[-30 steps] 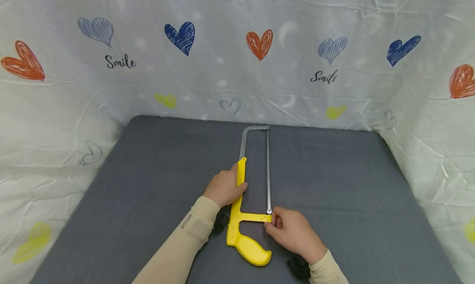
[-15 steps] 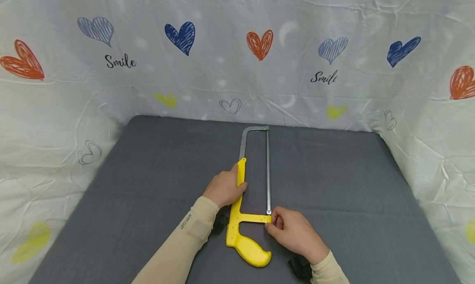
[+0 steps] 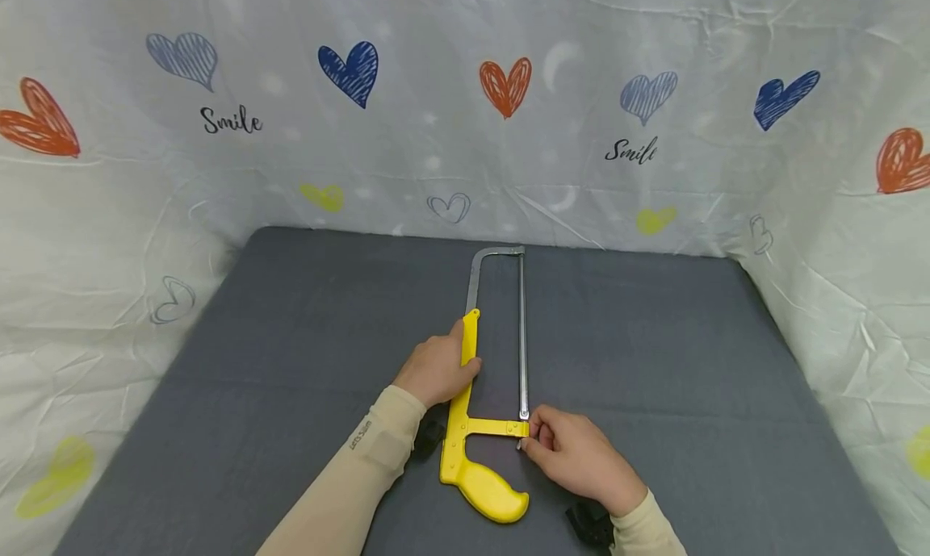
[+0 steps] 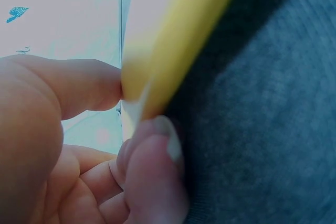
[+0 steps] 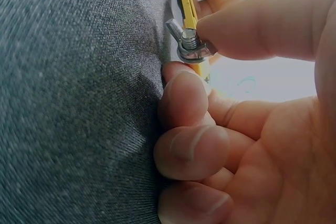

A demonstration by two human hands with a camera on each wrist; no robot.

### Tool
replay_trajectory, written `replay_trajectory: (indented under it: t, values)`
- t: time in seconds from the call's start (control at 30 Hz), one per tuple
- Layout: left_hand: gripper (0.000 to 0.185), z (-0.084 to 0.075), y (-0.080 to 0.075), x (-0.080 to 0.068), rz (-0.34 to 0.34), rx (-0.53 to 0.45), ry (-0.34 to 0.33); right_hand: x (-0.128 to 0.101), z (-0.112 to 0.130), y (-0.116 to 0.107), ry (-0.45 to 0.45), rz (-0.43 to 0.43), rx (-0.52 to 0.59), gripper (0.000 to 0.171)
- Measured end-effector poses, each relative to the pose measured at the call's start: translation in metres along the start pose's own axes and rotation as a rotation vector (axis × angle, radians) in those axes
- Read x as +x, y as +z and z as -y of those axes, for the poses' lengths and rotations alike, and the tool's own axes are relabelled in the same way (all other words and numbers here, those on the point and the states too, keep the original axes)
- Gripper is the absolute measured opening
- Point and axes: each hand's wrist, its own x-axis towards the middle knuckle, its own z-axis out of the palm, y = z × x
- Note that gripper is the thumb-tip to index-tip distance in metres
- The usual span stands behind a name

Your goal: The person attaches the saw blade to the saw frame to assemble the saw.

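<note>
A hacksaw (image 3: 494,491) with a yellow handle lies flat on the grey cloth, its silver bow at the far end. Its straight blade (image 3: 522,338) runs along the right side. My left hand (image 3: 434,369) grips the yellow frame between thumb and fingers; in the left wrist view that frame (image 4: 173,40) is blurred. At the blade's near end, my right hand (image 3: 577,451) pinches a metal wing nut (image 5: 193,53) on a threaded bolt end. Its thumb presses one wing while the other wing sticks out, and the remaining fingers curl close over the cloth.
Grey cloth (image 3: 654,338) covers the table around the saw. A pale curtain (image 3: 407,152) printed with hearts hangs behind and on both sides. Black wrist devices (image 3: 590,524) sit under both wrists.
A small wing of the nut now shows by my right fingertips, and those fingers have shifted slightly. My left hand keeps its grip on the frame. The saw stays in place.
</note>
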Motion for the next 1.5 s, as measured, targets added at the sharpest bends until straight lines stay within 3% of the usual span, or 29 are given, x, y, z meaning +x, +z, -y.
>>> replay_trajectory:
  t: [1.5]
  values:
    - [0.082,0.0008,-0.0004,0.0000,-0.004,-0.009,0.003,-0.0010,-0.0008,0.0021,-0.036,-0.023,-0.034,0.010]
